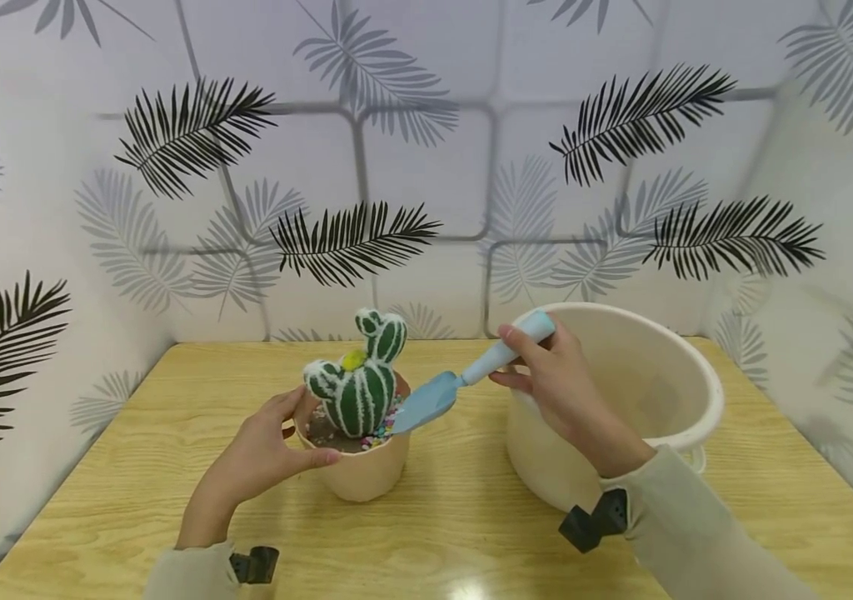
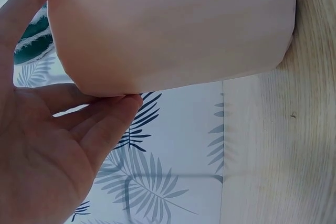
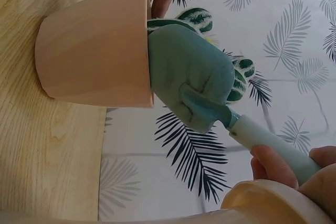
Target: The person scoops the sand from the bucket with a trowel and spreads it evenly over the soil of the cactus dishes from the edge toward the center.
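A peach flower pot [image 1: 363, 477] stands on the table, holding a knitted-looking green and white cactus [image 1: 361, 398] with a yellow flower. Colourful pebbles [image 1: 379, 435] and a greyish brown surface surround its base. My left hand [image 1: 267, 447] holds the pot's left side, thumb at the front rim and fingers behind. In my right hand [image 1: 557, 379] is the handle of a light blue trowel [image 1: 426, 402]. Its blade slopes down to the pot's right rim, the tip over the pebbles. The right wrist view shows the blade's underside against the rim, hiding part of the cactus.
A large cream bucket [image 1: 546, 454] with a wide rim stands on the right, behind and beneath my right forearm. The wooden table [image 1: 456, 533] meets a leaf-patterned backdrop [image 1: 426, 183] at the back and sides.
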Demonstrator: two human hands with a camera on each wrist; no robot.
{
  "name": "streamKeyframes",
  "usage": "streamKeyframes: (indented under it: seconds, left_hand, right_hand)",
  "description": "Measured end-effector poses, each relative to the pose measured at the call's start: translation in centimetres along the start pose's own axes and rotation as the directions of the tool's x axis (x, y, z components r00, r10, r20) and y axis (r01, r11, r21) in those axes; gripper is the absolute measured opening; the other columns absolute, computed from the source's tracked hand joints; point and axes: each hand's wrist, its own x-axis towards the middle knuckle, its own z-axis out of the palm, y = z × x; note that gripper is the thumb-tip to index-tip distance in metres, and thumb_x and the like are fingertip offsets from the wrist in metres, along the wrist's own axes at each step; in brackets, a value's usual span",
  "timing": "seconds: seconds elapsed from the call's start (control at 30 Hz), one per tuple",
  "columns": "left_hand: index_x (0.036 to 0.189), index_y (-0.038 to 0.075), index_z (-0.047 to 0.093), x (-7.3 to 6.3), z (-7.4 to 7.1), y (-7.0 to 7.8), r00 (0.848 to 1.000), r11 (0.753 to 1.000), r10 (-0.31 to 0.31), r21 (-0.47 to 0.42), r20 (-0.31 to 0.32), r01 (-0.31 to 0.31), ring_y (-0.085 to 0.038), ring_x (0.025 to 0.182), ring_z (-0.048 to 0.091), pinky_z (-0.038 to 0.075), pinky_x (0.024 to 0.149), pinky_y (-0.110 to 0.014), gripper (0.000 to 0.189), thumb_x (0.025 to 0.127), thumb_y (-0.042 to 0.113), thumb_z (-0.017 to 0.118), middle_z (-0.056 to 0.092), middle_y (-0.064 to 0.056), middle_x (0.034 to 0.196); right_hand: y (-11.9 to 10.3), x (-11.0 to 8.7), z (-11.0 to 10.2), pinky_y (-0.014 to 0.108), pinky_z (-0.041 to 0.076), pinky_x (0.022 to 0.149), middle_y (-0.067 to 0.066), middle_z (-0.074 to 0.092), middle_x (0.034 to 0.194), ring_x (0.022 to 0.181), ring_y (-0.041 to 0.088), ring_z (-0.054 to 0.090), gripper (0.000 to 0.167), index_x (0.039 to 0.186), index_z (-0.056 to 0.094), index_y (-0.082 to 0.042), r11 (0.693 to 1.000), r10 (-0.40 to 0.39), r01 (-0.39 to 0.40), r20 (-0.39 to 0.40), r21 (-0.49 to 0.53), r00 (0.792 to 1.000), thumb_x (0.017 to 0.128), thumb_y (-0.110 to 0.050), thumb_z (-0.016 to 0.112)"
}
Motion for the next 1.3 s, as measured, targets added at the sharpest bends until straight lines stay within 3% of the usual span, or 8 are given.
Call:
streamKeyframes:
  seconds: [0.17,0.27,0.37,0.4,0.47,0.6,1.0,1.3]
  left_hand:
    - [0.147,-0.007,0.025,0.1,0.1,0.0,1.0,1.0,0.001,0.005,-0.004,-0.001,-0.044,0.131,0.04,0.046,0.099,-0.048,0.1,0.077,0.042,0.077,0.032,-0.029,0.147]
    - [0.127,-0.007,0.047,0.1,0.1,0.0,1.0,1.0,0.005,0.005,-0.007,-0.005,-0.044,0.132,0.038,0.046,0.099,-0.048,0.076,0.077,0.041,0.078,0.03,-0.028,0.149]
    - [0.109,-0.003,0.051,0.0,0.1,0.1,1.0,1.0,0.011,0.006,-0.01,-0.011,-0.044,0.132,0.038,0.046,0.099,-0.049,0.061,0.077,0.041,0.078,0.031,-0.027,0.149]
    - [0.109,-0.004,0.051,0.0,0.1,0.1,1.0,1.0,0.012,0.008,-0.011,-0.012,-0.044,0.132,0.039,0.046,0.099,-0.049,0.062,0.077,0.041,0.078,0.032,-0.027,0.148]
    - [0.128,-0.007,0.047,-0.1,0.2,0.1,1.0,1.0,0.015,0.021,-0.019,-0.014,-0.044,0.131,0.04,0.047,0.098,-0.049,0.076,0.077,0.041,0.077,0.034,-0.027,0.146]
    - [0.147,-0.007,0.024,0.0,0.3,0.3,1.0,0.999,-0.002,0.038,-0.028,0.003,-0.044,0.128,0.042,0.047,0.098,-0.047,0.102,0.077,0.043,0.078,0.035,-0.03,0.144]
    - [0.145,-0.01,0.024,-0.9,-0.4,0.5,0.999,0.999,-0.004,-0.033,-0.051,0.002,-0.043,0.129,0.038,0.044,0.101,-0.05,0.097,0.079,0.035,0.078,0.036,-0.029,0.14]
    - [0.143,-0.009,0.027,-1.0,-1.7,1.1,0.997,1.0,0.001,0.013,-0.083,0.0,-0.042,0.13,0.037,0.04,0.102,-0.055,0.091,0.081,0.036,0.076,0.039,-0.027,0.139]
  right_hand:
    - [0.1,0.0,0.0,0.027,0.058,0.074,0.002,0.05,0.095,0.079,0.009,0.061,0.01,0.099,0.042,-0.003,1.0,-0.022,0.022,0.003,0.005,1.0,0.099,-0.011,0.049]
    - [0.1,-0.1,0.0,0.027,0.058,0.074,0.001,0.051,0.093,0.078,0.009,0.061,0.011,0.097,0.042,-0.003,1.0,-0.027,0.027,0.011,0.005,1.0,0.099,-0.011,0.05]
    - [0.1,-0.2,0.0,0.028,0.058,0.075,0.001,0.052,0.092,0.078,0.009,0.062,0.011,0.097,0.042,-0.003,1.0,-0.021,0.021,0.012,0.004,1.0,0.099,-0.011,0.049]
    - [0.1,-0.2,0.0,0.027,0.058,0.075,0.0,0.052,0.092,0.078,0.008,0.062,0.01,0.097,0.043,-0.003,1.0,-0.019,0.019,0.007,0.006,1.0,0.099,-0.01,0.049]
    - [0.1,-0.2,0.1,0.027,0.058,0.075,0.001,0.051,0.092,0.078,0.008,0.061,0.009,0.097,0.043,-0.003,1.0,-0.018,0.018,-0.002,0.007,1.0,0.099,-0.01,0.049]
    - [-0.1,-0.1,0.0,0.026,0.057,0.075,0.001,0.051,0.095,0.08,0.008,0.061,0.009,0.098,0.042,-0.004,1.0,-0.011,0.011,-0.007,0.008,1.0,0.099,-0.01,0.048]
    - [-0.1,0.3,-0.4,0.023,0.057,0.075,0.0,0.05,0.097,0.081,0.008,0.06,0.009,0.097,0.045,-0.007,0.997,0.035,-0.037,0.025,0.069,0.999,0.1,-0.015,0.048]
    - [-0.7,0.2,-1.3,0.023,0.057,0.075,-0.001,0.057,0.091,0.081,0.008,0.064,0.014,0.101,0.047,-0.006,0.996,0.034,-0.035,0.007,0.079,0.999,0.1,-0.02,0.05]
